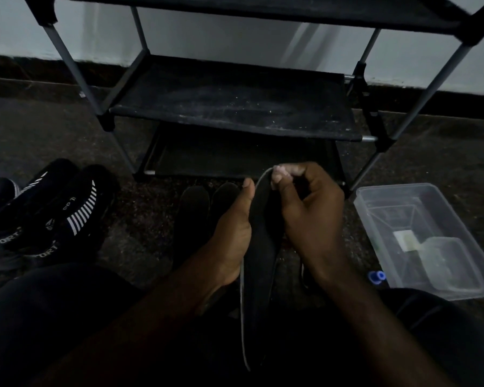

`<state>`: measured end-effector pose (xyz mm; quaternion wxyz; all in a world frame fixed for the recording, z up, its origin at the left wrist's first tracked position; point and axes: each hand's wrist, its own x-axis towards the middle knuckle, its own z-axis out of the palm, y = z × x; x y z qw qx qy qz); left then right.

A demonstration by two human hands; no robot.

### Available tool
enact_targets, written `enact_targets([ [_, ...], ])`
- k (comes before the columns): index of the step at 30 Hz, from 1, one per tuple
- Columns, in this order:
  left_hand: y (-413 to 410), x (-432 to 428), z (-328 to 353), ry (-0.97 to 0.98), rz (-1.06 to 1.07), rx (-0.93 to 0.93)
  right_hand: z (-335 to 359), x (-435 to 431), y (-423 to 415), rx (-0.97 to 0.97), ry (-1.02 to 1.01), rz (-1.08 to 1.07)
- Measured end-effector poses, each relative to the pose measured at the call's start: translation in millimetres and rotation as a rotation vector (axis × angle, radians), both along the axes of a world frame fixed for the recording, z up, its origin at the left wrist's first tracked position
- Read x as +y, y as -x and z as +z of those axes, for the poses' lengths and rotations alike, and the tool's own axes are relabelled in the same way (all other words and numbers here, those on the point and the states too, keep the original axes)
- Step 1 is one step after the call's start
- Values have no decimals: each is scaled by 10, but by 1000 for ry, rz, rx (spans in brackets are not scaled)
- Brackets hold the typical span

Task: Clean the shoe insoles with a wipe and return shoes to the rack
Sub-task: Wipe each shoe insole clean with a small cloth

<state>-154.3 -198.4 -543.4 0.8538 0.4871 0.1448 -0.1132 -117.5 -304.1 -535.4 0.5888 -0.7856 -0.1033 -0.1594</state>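
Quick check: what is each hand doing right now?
Left hand: holds the insole along its left edge, thumb up against it.
Right hand: fingers curled, pinches the insole's top end.

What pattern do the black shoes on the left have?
A band of white stripes on the shoes, seen best in the head view.

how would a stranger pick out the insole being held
Start at the black shoe rack; just in front of it, the left hand and right hand hold a long dark insole. Unlike the two insoles lying flat on the floor to its left, it is raised and shows a pale edge.
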Motion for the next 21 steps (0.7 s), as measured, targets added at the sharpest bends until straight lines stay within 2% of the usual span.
enact_targets([
  [4,-4,20,-8,7,40,-44,29,96,140,-91,52,113],
  [10,-14,2,32,6,0,13,-42,-36,-75,44,-31,-50],
  [15,-5,34,23,-34,45,-29,-33,116,110,-101,44,73],
  [21,-26,41,33,-51,21,38,-87,-9,-74,117,-60,-21],
])
